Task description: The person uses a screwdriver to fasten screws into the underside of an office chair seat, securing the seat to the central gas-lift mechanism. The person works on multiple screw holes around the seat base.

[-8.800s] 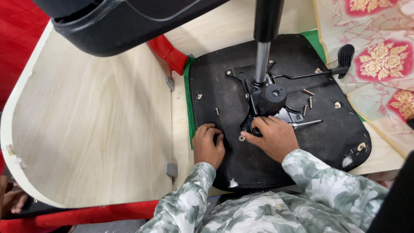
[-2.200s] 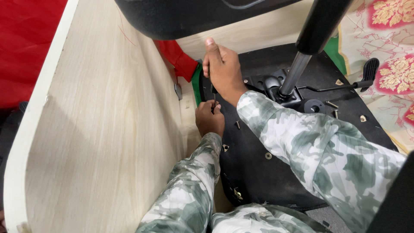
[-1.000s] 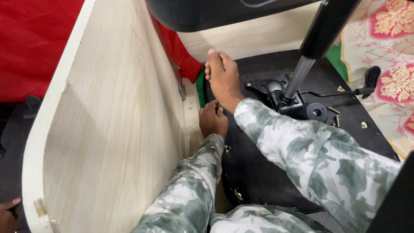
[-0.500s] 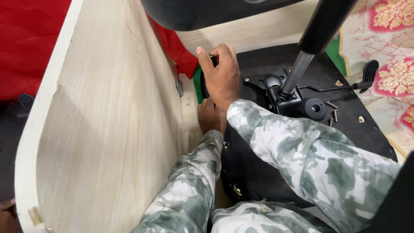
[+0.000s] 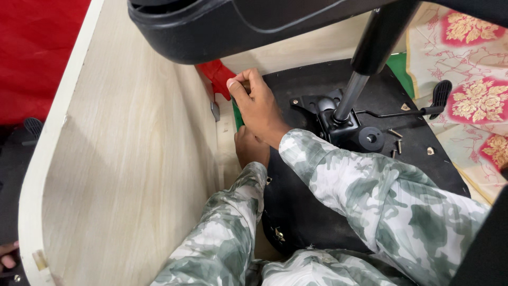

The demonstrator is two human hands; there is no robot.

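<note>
Hands at the seat's left edge

While the right hand (image 5: 259, 106) pinches something small, too hidden to name, at the far left edge of the black seat base (image 5: 317, 212), the left hand (image 5: 251, 148) rests just nearer along that edge; I cannot tell its grip. Loose screws (image 5: 396, 139) lie rightward, past the metal post (image 5: 349, 100), away from the wood panel (image 5: 132, 175).

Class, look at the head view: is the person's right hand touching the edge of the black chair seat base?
Touching. The head view shows the right hand lying on the black seat base, fingers curled over its left edge near the red part.
</note>
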